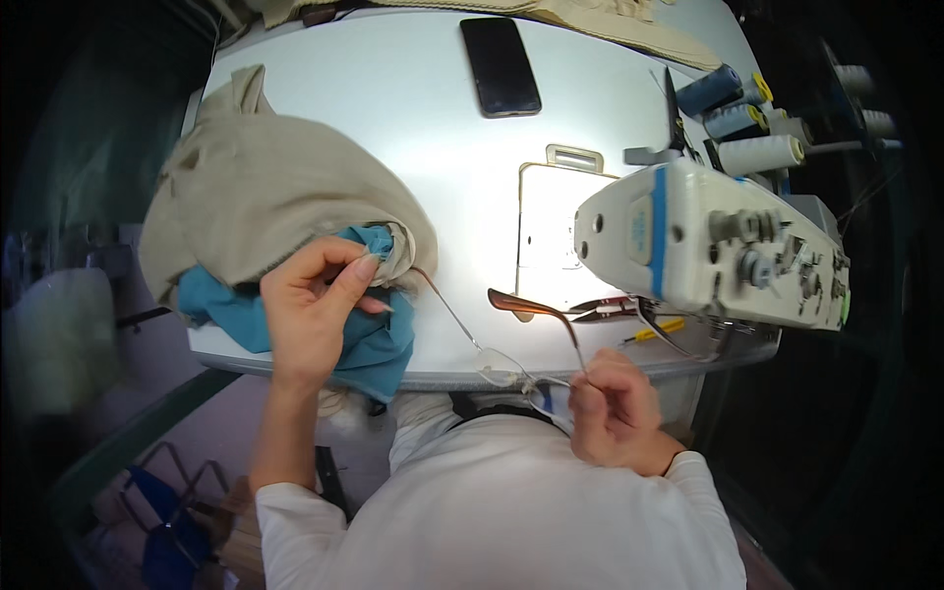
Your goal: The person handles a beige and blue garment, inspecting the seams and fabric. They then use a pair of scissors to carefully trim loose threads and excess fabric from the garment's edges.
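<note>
My right hand (618, 418) is closed on one arm of a pair of eyeglasses (499, 368) with thin metal parts and brown arm ends. The glasses hang unfolded in front of my body at the table's front edge, and their other arm reaches to the cloth beside my left hand. With thumb and fingers pinched, my left hand (313, 305) grips the edge of a beige garment (285, 177) where teal cloth (379, 344) shows. The rest of the garment lies bunched on the left of the table, the teal part drooping at the front edge.
A white sewing machine (649, 236) stands on the right of the white table (472, 197), with thread spools (757, 154) behind it. Dark-handled snips (602, 309) and a yellow tool (657, 331) lie under its front. A black phone (501, 67) lies at the back.
</note>
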A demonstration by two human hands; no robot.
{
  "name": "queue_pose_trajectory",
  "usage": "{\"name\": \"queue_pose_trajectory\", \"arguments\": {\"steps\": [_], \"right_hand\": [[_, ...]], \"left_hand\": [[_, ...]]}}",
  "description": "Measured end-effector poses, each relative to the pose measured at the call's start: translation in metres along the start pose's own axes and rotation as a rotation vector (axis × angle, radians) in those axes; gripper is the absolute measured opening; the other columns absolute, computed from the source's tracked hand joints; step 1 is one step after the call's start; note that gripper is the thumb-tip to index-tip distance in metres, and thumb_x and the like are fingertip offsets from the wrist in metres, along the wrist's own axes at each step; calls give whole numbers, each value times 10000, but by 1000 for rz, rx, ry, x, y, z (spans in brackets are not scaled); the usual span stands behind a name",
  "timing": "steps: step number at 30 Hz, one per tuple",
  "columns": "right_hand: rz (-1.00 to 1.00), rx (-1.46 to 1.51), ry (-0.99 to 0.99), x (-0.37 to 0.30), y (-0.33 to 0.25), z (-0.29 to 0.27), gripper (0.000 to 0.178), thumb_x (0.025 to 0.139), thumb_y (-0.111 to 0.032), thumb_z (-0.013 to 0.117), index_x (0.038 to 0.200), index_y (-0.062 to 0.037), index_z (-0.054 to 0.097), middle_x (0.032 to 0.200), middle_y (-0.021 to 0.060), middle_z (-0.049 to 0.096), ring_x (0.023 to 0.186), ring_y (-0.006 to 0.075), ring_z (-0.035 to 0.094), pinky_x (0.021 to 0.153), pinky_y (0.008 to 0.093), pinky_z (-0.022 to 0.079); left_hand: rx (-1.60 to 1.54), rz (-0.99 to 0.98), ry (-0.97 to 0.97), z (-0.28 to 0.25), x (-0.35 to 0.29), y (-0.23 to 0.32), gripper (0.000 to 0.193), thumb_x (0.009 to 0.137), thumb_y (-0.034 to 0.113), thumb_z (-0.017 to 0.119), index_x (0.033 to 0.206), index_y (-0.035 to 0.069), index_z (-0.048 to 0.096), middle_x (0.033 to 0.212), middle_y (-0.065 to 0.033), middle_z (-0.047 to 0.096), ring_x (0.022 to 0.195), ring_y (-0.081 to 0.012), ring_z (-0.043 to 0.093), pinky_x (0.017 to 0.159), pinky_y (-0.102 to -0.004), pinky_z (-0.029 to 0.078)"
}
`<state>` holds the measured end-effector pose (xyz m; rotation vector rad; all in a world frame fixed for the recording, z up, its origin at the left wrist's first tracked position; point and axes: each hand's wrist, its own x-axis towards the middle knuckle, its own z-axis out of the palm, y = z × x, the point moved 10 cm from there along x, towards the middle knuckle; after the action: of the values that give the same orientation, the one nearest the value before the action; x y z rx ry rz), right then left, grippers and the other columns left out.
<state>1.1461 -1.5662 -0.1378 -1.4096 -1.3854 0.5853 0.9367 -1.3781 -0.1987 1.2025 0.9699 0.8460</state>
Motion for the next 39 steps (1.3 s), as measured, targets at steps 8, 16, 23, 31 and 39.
{"name": "queue_pose_trajectory", "arguments": {"steps": [8,16,23,31,39], "right_hand": [[-267,268,384,-64,8,-43,227,964,-223,593,951,-7,526,746,48,568,584,92,411,465,223,366],[-647,434,300,-161,-61,-95,189,1004,-251,503,1030,-65,528,705,24,483,563,124,361,516,259,463],[-894,416,451,-229,-108,-115,26,902,-142,634,906,-143,660,714,-66,562,636,61,456,579,172,420],[-923,256,578,-261,-136,-131,315,831,3,544,616,-189,671,626,-90,669,603,-13,601,696,98,400],[-806,425,310,-254,-133,-130,208,761,21,704,637,-145,703,698,-37,676,637,40,632,646,142,529]], "left_hand": [[21,432,122,-10,-80,11,65,916,11,615,929,-50,637,912,-83,626,695,-117,603,576,-243,575],[-3,588,237,-28,-196,-1,128,930,34,607,1025,-40,650,962,-114,655,725,-134,638,574,-245,580],[26,508,222,-56,-211,-42,156,931,69,622,1051,-27,653,995,-103,672,828,-149,665,603,-251,592],[-72,428,219,-97,-180,-56,211,970,109,564,1145,7,626,1118,-108,665,1055,-196,638,842,-317,555],[-102,275,347,-124,-199,-73,202,963,132,589,1140,38,613,1081,-73,671,1021,-171,623,862,-362,487]]}}
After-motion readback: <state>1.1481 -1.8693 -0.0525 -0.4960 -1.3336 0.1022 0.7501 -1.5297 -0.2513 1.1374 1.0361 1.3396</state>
